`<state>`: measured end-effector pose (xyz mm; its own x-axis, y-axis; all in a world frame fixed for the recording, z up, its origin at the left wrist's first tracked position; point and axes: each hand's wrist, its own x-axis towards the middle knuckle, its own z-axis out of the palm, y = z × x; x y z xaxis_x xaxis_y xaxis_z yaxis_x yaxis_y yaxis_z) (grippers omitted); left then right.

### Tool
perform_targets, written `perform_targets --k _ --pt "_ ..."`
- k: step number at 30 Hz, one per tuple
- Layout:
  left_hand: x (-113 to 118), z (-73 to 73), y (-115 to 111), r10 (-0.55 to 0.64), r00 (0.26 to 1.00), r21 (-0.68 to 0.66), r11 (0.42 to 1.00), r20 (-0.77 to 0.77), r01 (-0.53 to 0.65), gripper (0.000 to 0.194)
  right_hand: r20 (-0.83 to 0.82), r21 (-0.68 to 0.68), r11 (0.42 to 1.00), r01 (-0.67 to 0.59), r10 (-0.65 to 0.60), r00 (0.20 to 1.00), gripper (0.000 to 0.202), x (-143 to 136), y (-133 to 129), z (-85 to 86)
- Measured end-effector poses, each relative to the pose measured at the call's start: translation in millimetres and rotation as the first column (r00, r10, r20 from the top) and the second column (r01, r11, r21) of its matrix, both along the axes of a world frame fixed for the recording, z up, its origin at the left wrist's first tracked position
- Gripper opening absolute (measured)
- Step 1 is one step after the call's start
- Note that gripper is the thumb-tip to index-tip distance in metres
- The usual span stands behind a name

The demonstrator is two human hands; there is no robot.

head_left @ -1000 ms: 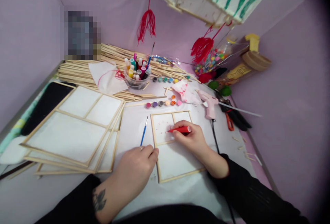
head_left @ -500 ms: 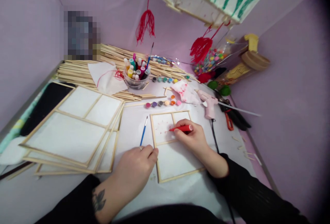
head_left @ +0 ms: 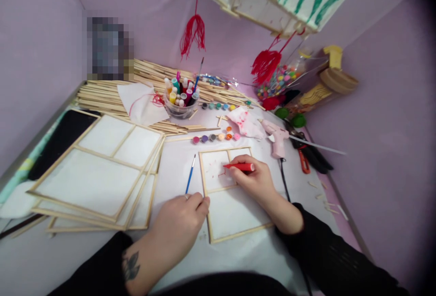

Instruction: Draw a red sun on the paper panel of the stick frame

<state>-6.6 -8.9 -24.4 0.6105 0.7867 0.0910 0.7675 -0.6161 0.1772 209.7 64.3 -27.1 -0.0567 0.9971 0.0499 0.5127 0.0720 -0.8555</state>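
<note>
A wood-framed white panel (head_left: pixel 235 212) lies flat on the table in front of me, with small red marks in its upper left section. My right hand (head_left: pixel 254 179) is closed round a red marker (head_left: pixel 242 167), its tip at the panel's upper part. At the panel's left edge rests my left hand (head_left: pixel 184 216), fingers pressed together on the wooden frame. A thin blue paintbrush (head_left: pixel 190 174) lies just beyond my left hand, left of the panel.
Several framed panels (head_left: pixel 91 182) are stacked at left. Behind stand a tub of markers (head_left: pixel 180 105), wooden sticks (head_left: pixel 102 101) and small paint pots (head_left: pixel 213 137). A pink glue gun (head_left: pixel 278 139) and pliers (head_left: pixel 311 155) lie right. A lantern with red tassels (head_left: pixel 193 32) hangs above.
The marker tip in my right hand has shifted slightly upward, and a short red line now shows below it. My left hand stays at the frame.
</note>
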Motion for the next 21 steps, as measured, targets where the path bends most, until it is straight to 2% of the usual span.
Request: perform_targets --k 7,21 --pt "0.4 1.0 0.6 -0.008 1.000 -0.019 1.000 -0.017 0.008 0.016 -0.009 -0.002 1.000 -0.005 0.005 1.000 0.008 -1.4 1.4 -5.3" --pt "0.9 0.4 0.6 0.000 1.000 -0.021 1.000 -0.008 0.000 0.015 0.018 -0.013 1.000 -0.003 0.003 1.000 0.009 -1.9 1.9 -5.4"
